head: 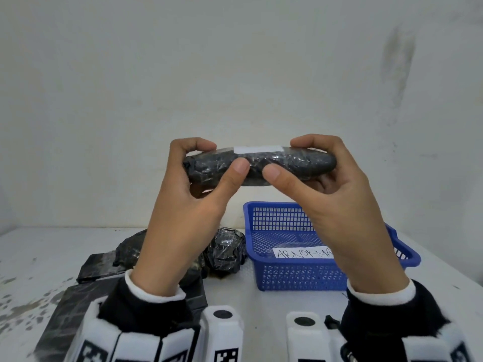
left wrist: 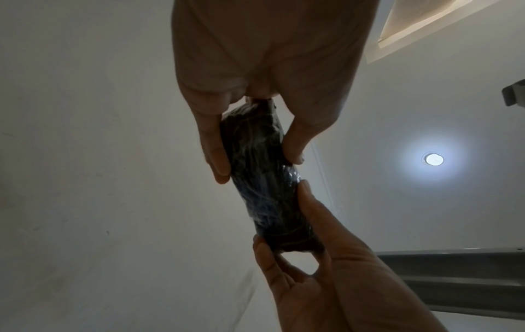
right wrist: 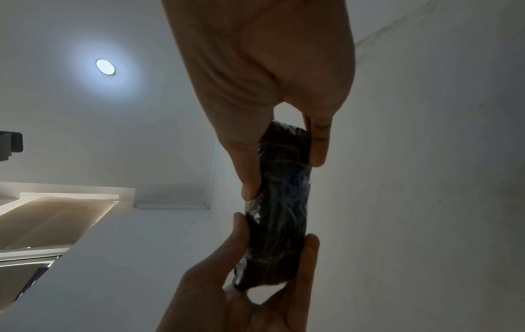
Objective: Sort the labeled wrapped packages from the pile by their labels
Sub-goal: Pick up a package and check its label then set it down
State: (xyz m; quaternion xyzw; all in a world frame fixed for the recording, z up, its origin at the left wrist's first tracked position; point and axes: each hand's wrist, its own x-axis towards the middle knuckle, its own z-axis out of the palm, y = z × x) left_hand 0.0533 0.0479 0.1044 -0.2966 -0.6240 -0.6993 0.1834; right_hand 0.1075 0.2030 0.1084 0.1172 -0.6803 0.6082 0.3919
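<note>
Left hand (head: 188,194) and right hand (head: 332,194) pinch opposite ends of the long black film-wrapped package (head: 261,163); glossy wrap likely slippery, contents probably soft, so end grips suit

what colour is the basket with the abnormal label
Blue, a plastic mesh basket on the table; the head view shows it best.

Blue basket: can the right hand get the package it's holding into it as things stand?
Probably yes. The right hand holds the wrapped package above the blue basket, whose top is open; the left hand would have to let go.
</note>
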